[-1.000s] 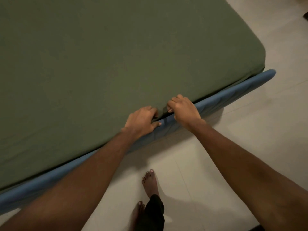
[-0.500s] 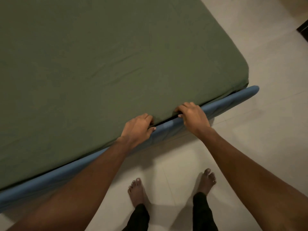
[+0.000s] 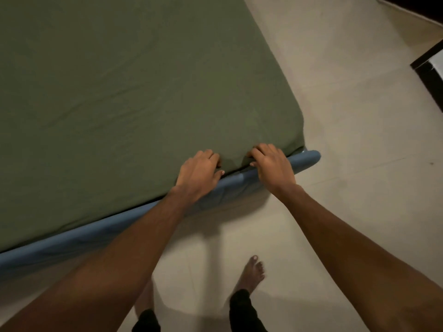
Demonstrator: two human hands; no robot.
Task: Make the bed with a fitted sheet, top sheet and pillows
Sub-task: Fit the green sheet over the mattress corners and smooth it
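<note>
Down at the near side, the left hand (image 3: 199, 171) curls its fingers into the hem of the fitted sheet (image 3: 119, 92), an olive-green matte cloth, faintly creased and stretched flat. Just beside it, towards the rounded corner, the right hand (image 3: 273, 166) grips the same hem above a smooth blue padded rail (image 3: 72, 238). Pale floor tiles (image 3: 347, 116) lie beyond.

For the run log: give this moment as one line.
left hand: grips green fabric fitted sheet edge | right hand: grips it near corner | blue padded bed rail: beneath hands
</note>
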